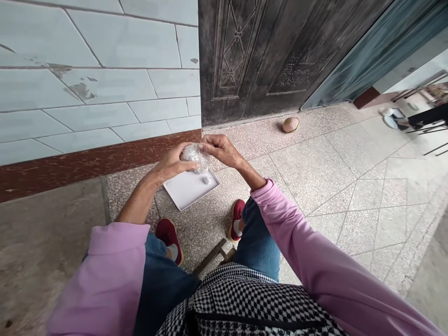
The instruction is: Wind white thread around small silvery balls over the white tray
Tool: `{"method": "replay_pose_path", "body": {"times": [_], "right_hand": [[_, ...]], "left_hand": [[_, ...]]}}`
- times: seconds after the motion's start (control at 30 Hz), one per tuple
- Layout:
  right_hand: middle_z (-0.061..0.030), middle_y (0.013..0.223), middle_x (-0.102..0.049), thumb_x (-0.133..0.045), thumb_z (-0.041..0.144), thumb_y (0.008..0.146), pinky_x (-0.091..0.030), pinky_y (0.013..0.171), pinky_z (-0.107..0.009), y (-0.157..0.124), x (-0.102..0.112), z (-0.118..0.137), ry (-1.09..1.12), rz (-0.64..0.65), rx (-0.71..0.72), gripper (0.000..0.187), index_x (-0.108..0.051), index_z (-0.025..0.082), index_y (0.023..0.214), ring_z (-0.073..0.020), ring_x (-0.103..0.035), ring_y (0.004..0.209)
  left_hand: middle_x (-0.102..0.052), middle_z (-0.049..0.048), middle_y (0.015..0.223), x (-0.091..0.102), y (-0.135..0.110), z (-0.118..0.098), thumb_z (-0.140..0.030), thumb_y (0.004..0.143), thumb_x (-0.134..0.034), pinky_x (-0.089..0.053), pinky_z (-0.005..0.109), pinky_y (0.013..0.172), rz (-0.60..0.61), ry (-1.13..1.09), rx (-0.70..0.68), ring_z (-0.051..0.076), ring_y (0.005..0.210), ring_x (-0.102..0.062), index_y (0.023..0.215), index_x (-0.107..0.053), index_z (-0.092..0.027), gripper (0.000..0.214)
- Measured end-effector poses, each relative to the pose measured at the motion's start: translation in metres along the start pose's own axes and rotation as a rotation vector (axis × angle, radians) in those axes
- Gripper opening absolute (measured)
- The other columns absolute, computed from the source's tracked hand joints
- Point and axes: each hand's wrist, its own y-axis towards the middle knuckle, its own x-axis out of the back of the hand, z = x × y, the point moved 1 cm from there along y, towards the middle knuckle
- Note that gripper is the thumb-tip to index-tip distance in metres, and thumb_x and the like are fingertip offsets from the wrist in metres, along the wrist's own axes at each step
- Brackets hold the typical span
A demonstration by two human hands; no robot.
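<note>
My left hand [173, 163] and my right hand [220, 148] meet in front of me, both closed on a small clear plastic bag [194, 156] with something pale inside. My right fingers pinch the bag's top while the left hand cups its side. Directly below the hands a flat white tray [185, 190] lies on the speckled floor, with one small whitish piece [207, 179] resting near its right corner. I am seated, with pink sleeves, blue jeans and red shoes [170, 237] in view.
A pale tiled wall [98, 84] with a red-brown skirting stands to the left, a dark carved door [266, 56] ahead. A round brownish object [290, 124] lies by the door's foot. Furniture legs and dishes sit far right [399, 119]. A wooden stool edge [217, 254] shows between my legs.
</note>
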Motion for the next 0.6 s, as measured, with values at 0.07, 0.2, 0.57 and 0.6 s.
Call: {"method": "replay_pose_path", "body": {"times": [0.07, 0.2, 0.57, 0.6], "right_hand": [[0.0008, 0.079, -0.058, -0.100, 0.036, 0.120, -0.041, 0.077, -0.036, 0.001, 0.005, 0.001, 0.014, -0.041, -0.044, 0.056, -0.067, 0.025, 0.077, -0.0193, -0.049, 0.082], [0.0037, 0.074, -0.048, -0.102, 0.025, 0.115, -0.038, 0.074, -0.036, 0.009, 0.008, -0.004, 0.082, -0.087, -0.094, 0.061, -0.058, 0.026, 0.073, -0.0176, -0.043, 0.078], [0.0064, 0.069, -0.038, -0.100, 0.052, 0.122, -0.038, 0.070, -0.033, 0.031, 0.002, -0.035, 0.144, -0.201, -0.145, 0.070, -0.051, 0.029, 0.076, -0.0179, -0.039, 0.076], [0.0063, 0.069, -0.039, -0.100, 0.054, 0.122, -0.038, 0.069, -0.033, 0.032, 0.002, -0.036, 0.151, -0.205, -0.146, 0.071, -0.052, 0.029, 0.076, -0.0177, -0.038, 0.076]], "left_hand": [[-0.085, 0.0066, 0.116, -0.008, -0.003, -0.006, -0.042, 0.078, -0.111, -0.068, 0.046, 0.099, 0.118, -0.022, 0.035, 0.038, 0.117, -0.083, 0.151, -0.088, -0.018, 0.080], [-0.089, 0.0085, 0.118, -0.014, -0.007, -0.020, -0.046, 0.072, -0.113, -0.072, 0.041, 0.087, 0.214, -0.119, 0.110, 0.038, 0.112, -0.087, 0.148, -0.093, -0.028, 0.081], [-0.090, 0.0102, 0.130, -0.027, -0.007, -0.016, -0.036, 0.056, -0.124, -0.074, 0.038, 0.088, 0.003, -0.333, 0.126, 0.033, 0.110, -0.088, 0.143, -0.086, -0.027, 0.095], [-0.091, 0.0106, 0.128, -0.027, -0.005, -0.016, -0.037, 0.056, -0.124, -0.074, 0.040, 0.087, -0.005, -0.357, 0.115, 0.034, 0.110, -0.088, 0.140, -0.086, -0.026, 0.093]]}}
